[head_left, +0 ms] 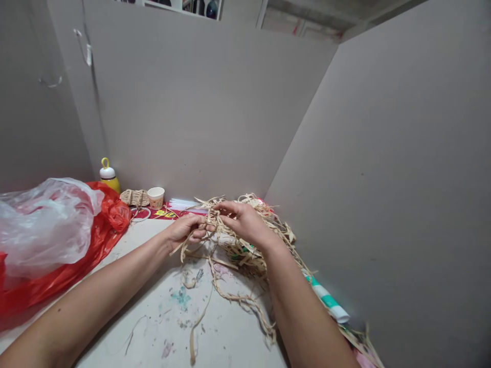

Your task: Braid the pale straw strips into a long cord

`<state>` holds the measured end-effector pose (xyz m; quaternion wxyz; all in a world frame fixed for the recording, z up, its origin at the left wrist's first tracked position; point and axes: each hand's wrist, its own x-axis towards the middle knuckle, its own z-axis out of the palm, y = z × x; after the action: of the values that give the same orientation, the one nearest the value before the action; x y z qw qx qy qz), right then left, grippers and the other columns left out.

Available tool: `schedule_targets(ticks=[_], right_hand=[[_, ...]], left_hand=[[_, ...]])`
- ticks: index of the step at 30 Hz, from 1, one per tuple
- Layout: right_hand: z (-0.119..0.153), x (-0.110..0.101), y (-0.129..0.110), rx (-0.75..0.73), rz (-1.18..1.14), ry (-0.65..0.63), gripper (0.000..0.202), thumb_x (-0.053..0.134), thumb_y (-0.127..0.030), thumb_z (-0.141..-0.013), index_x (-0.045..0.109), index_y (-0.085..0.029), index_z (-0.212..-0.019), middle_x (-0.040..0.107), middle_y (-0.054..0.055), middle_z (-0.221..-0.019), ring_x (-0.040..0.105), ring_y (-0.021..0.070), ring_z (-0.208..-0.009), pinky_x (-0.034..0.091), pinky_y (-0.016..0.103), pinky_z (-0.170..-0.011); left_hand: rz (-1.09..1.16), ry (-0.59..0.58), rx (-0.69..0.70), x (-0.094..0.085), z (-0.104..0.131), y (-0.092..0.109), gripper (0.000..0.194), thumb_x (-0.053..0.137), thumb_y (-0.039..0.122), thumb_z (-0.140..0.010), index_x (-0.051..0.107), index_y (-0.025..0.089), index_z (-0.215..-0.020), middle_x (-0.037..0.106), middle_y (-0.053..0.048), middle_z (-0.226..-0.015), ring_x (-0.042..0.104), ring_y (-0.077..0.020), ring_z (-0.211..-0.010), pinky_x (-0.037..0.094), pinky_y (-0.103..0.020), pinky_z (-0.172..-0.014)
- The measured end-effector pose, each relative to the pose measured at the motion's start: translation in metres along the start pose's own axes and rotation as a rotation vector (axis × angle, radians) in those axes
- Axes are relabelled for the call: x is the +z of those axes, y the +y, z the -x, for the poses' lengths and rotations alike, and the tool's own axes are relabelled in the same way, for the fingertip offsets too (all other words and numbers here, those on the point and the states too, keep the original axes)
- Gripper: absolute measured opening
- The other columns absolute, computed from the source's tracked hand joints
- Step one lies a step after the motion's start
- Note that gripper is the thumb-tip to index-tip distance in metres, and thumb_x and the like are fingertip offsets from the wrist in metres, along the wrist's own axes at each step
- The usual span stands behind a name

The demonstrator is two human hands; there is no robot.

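My left hand (191, 228) is closed on pale dried straw strands, with loose ends sticking out below the fingers. Close beside it, my right hand (245, 221) has its thumb and fingers bent around more of the straw; what lies between its fingertips is too small to make out fully. From between the hands a braided straw cord (233, 296) hangs down and trails over the tabletop toward my right forearm. Behind and under the right hand lies a tangled heap of straw (282, 225), partly hidden by the hand.
A clear plastic bag (49, 220) on a red bag (111, 214) fills the left. Along the back stand a yellow bottle (110, 176), a woven straw piece (135, 197) and a paper cup (156, 197). A green-white striped roll (328, 299) lies right, beside the grey partition (402, 179).
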<state>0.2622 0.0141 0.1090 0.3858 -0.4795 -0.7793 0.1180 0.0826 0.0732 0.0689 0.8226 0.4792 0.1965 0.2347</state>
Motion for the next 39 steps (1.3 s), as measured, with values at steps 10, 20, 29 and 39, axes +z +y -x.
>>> schedule_targets(ticks=[10,20,29,39], right_hand=[[0.003,-0.006,0.001,-0.062,0.432,-0.084,0.008,0.062,-0.017,-0.076,0.064,-0.019,-0.069,0.053,0.004,-0.076,0.050,0.0173,-0.075,0.038,0.028,-0.068],[-0.001,0.005,-0.004,-0.099,0.137,-0.058,0.025,0.061,-0.022,-0.079,0.052,-0.017,-0.057,0.051,0.000,-0.071,0.049,0.0131,-0.071,0.038,0.026,-0.068],[-0.001,0.005,0.011,-0.030,0.115,0.022,0.029,0.061,-0.025,-0.078,0.054,-0.016,-0.052,0.047,0.001,-0.073,0.045,0.0114,-0.067,0.035,0.025,-0.063],[-0.006,0.014,0.013,0.510,-0.891,0.032,0.023,0.073,-0.034,-0.065,0.065,-0.014,-0.058,0.058,0.000,-0.062,0.040,0.0064,-0.050,0.033,0.020,-0.048]], left_hand=[[0.010,0.186,-0.142,0.004,0.001,0.009,0.019,0.053,0.012,-0.069,0.043,0.015,-0.054,0.063,-0.010,-0.063,0.043,-0.0045,-0.036,0.032,-0.016,-0.034],[-0.014,0.321,0.207,0.009,0.000,0.009,0.013,0.052,0.013,-0.070,0.048,0.014,-0.058,0.051,0.002,-0.046,0.048,-0.0065,-0.039,0.035,-0.015,-0.038],[-0.310,0.213,0.229,0.017,0.006,0.008,0.013,0.054,0.025,-0.073,0.054,0.014,-0.066,0.059,-0.001,-0.051,0.050,-0.0092,-0.041,0.038,-0.019,-0.043],[-0.969,0.411,0.759,0.013,0.005,-0.011,0.027,0.042,0.018,-0.082,0.039,0.018,-0.055,0.044,0.002,-0.058,0.043,-0.0100,-0.059,0.034,-0.023,-0.059]])
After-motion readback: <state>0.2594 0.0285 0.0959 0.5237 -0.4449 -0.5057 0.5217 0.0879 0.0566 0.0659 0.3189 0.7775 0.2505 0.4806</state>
